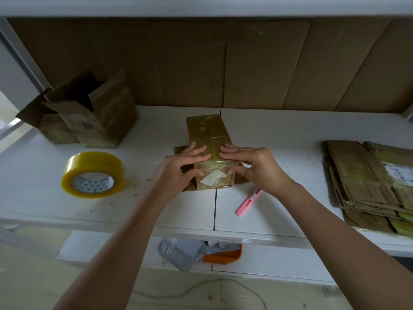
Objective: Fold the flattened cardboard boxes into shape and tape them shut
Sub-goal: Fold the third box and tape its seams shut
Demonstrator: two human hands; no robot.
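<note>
Head view, the only one: a small cardboard box [209,151], brown and glossy with old tape, lies on its side at the middle of the white table [279,135], its near end facing the person. The left hand [185,163] lies on the box's top near corner, fingers fairly straight and pressing flat, thumb wrapped down onto the near end. The right hand [248,164] mirrors it on the other corner, fingers flat on top, thumb tucked against the end face near a white label [213,176]. Side flaps stick out to left and right at the near end, so that end looks not yet closed. Step in hand, by judgement: folding and pressing the end flaps into shape. Next move likely calls for one hand holding the flaps down while the other reaches for the yellow tape roll [92,174], lying flat well to the left. A pink cutter [248,201] lies just beside the box on the right. A stack of flattened boxes [368,182] waits at far right; two open folded boxes [87,113] stand at back left.
</note>
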